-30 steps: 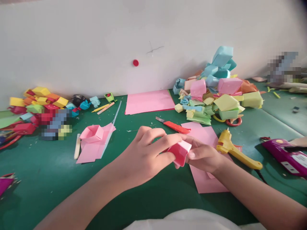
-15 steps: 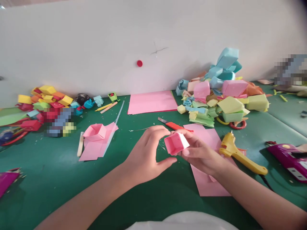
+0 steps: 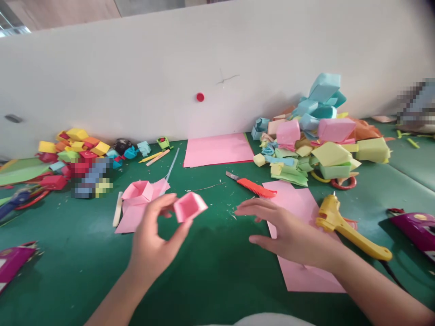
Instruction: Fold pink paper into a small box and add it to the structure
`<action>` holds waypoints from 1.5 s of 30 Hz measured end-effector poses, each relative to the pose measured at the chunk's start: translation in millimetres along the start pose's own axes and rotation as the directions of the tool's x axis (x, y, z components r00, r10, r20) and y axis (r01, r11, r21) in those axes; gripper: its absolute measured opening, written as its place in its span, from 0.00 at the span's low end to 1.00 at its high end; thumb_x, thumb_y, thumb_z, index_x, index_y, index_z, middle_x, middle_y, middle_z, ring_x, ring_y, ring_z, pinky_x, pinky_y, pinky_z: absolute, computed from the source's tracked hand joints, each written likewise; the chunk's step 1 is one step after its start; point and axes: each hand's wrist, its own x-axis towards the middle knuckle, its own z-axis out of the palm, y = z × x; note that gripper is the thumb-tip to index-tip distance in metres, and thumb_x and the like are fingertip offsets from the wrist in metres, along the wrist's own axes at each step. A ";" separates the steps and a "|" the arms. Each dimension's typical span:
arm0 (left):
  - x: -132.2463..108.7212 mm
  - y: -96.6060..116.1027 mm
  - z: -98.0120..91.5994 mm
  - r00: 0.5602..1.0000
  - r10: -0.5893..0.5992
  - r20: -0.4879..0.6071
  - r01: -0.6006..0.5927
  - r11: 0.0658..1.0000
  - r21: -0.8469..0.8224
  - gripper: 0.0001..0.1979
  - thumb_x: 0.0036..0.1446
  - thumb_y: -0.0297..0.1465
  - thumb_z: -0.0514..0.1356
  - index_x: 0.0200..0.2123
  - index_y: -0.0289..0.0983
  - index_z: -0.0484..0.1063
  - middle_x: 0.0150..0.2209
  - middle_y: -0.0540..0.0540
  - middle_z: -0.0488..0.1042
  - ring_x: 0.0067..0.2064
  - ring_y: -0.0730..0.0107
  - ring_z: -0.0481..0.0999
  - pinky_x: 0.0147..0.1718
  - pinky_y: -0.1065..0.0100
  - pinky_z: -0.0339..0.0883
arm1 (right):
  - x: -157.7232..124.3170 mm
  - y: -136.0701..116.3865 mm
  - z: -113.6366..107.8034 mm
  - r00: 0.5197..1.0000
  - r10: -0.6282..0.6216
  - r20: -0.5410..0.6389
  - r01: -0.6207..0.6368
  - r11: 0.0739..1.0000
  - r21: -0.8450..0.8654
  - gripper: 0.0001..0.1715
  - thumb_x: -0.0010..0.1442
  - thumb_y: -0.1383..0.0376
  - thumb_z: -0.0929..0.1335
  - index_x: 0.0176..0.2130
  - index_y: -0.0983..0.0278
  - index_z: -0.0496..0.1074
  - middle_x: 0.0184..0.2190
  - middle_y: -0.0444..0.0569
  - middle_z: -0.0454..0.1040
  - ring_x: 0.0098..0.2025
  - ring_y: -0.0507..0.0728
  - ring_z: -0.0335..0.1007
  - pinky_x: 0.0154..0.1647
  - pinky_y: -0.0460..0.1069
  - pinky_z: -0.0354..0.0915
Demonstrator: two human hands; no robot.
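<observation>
Between the thumb and fingers of my left hand (image 3: 158, 240) is a small pink paper box (image 3: 190, 207), its open side facing me. My right hand (image 3: 285, 231) is apart from it, fingers stretched out and nothing in them. Below that hand lies a pink paper sheet (image 3: 288, 276), with a red utility knife (image 3: 256, 186) at its far edge, blade out. A yellow glue gun (image 3: 353, 233) rests to the right. Behind my left hand, a larger pink paper box (image 3: 137, 193) sits on pink paper (image 3: 127, 222) beside a wooden stick (image 3: 118, 209).
Many folded paper boxes are heaped at the back right (image 3: 333, 158) and back left (image 3: 78, 145). A stack of pink paper (image 3: 217, 150) lies against the white partition (image 3: 136, 77). Purple tools stand at the right (image 3: 414, 231) and left (image 3: 15, 265) edges. A glue stick (image 3: 173, 163) lies left of centre.
The small pink box has passed from my right hand to my left and moved left. My right hand has let go and opened. The view has shifted slightly.
</observation>
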 end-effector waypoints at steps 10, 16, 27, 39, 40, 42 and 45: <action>-26.1 -78.8 -80.5 0.817 -0.498 -0.290 0.565 0.593 0.575 0.34 0.56 0.51 0.62 0.60 0.41 0.60 0.46 0.40 0.78 0.46 0.43 0.80 0.28 0.60 0.68 | -74.6 39.9 -25.4 0.989 0.023 -0.144 -0.112 0.752 -0.650 0.33 0.65 0.56 0.67 0.67 0.45 0.62 0.69 0.46 0.63 0.67 0.71 0.61 0.56 0.69 0.70; -20.1 -75.3 -72.0 0.829 -0.528 -0.184 0.510 0.579 0.637 0.32 0.56 0.50 0.61 0.57 0.38 0.61 0.44 0.39 0.79 0.44 0.43 0.80 0.27 0.62 0.64 | -100.1 60.1 -4.7 0.986 -0.010 -0.164 -0.116 0.664 -0.739 0.42 0.66 0.54 0.66 0.73 0.53 0.50 0.69 0.50 0.62 0.66 0.71 0.63 0.58 0.66 0.70; -24.8 -80.6 -68.0 0.937 -0.347 -0.049 0.275 0.639 0.718 0.25 0.62 0.45 0.58 0.57 0.38 0.63 0.45 0.41 0.79 0.46 0.50 0.79 0.40 0.62 0.65 | -94.5 65.0 -3.3 0.986 -0.053 -0.161 -0.082 0.684 -0.725 0.34 0.66 0.57 0.66 0.69 0.54 0.61 0.67 0.50 0.65 0.64 0.69 0.66 0.58 0.65 0.71; -33.3 -81.7 -67.7 0.994 0.014 -0.111 0.065 0.733 0.677 0.22 0.62 0.37 0.61 0.58 0.39 0.67 0.56 0.36 0.70 0.54 0.47 0.75 0.55 0.54 0.66 | -94.4 70.2 -2.1 0.979 -0.016 -0.204 -0.132 0.711 -0.690 0.29 0.68 0.54 0.65 0.66 0.52 0.66 0.66 0.49 0.67 0.62 0.70 0.68 0.58 0.66 0.69; -34.5 -76.3 -67.0 0.990 0.102 -0.102 -0.009 0.753 0.658 0.20 0.62 0.34 0.62 0.56 0.39 0.69 0.55 0.36 0.71 0.54 0.47 0.75 0.56 0.53 0.66 | -95.1 70.9 -1.8 0.978 -0.016 -0.208 -0.134 0.714 -0.687 0.28 0.68 0.54 0.65 0.65 0.52 0.67 0.66 0.48 0.67 0.62 0.69 0.68 0.58 0.66 0.69; -36.5 -58.1 -61.5 0.952 0.302 -0.047 -0.222 0.788 0.574 0.16 0.59 0.28 0.64 0.51 0.41 0.72 0.48 0.40 0.76 0.48 0.51 0.77 0.52 0.54 0.66 | -97.2 72.0 -1.3 0.974 -0.016 -0.225 -0.147 0.713 -0.686 0.26 0.69 0.54 0.64 0.63 0.52 0.69 0.64 0.47 0.69 0.62 0.69 0.69 0.58 0.65 0.70; -38.3 -13.6 -36.9 0.842 0.493 0.217 -0.534 0.817 0.215 0.15 0.58 0.22 0.63 0.46 0.43 0.74 0.39 0.47 0.80 0.40 0.61 0.78 0.44 0.59 0.67 | -100.8 72.3 -1.1 0.968 -0.012 -0.251 -0.170 0.702 -0.691 0.23 0.70 0.55 0.62 0.59 0.53 0.73 0.62 0.45 0.72 0.60 0.67 0.71 0.56 0.64 0.71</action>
